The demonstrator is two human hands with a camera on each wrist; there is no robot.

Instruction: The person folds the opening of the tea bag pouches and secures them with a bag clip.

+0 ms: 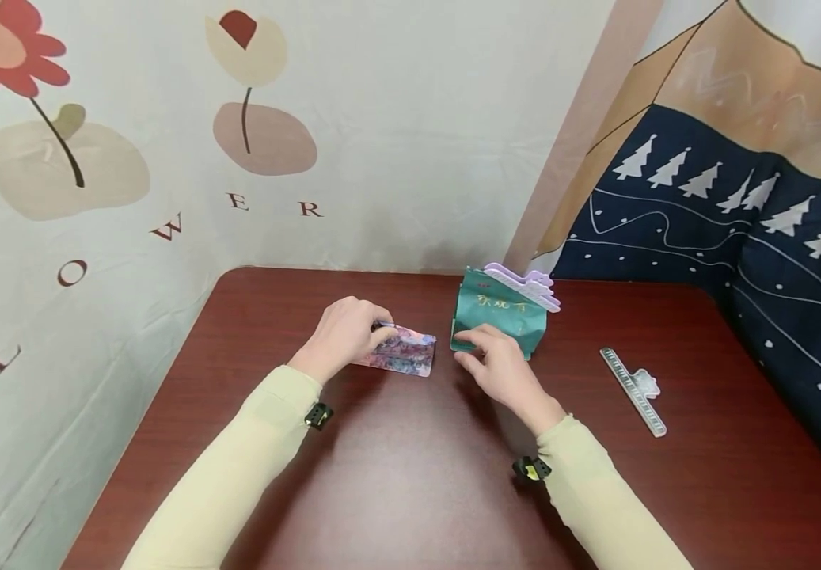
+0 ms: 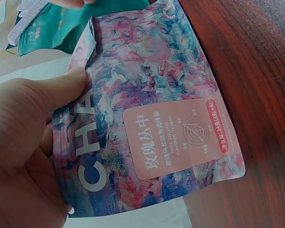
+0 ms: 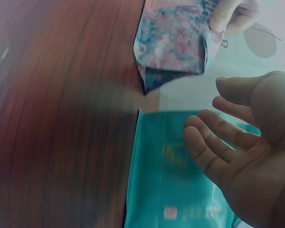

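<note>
Near the middle of the table, my left hand (image 1: 339,336) grips the top edge of a pink, blue and purple tea pouch (image 1: 410,356). In the left wrist view, the thumb lies over the pouch's top edge, next to big white letters, and a pink label reads rose oolong flavored teabag. Beside it my right hand (image 1: 501,370) has its fingers spread and loosely bent, with nothing between them. Those fingers overlap the front of a standing green bag (image 1: 492,305) in the head view. A lilac sealing clip (image 1: 524,285) sits across the green bag's top.
To the right, a clear sealing clip (image 1: 634,392) lies on the dark red wooden table (image 1: 381,507). A pale curtain (image 1: 410,119) with flower prints hangs behind and to the left. Dark blue cloth (image 1: 667,229) with white trees hangs along the right edge.
</note>
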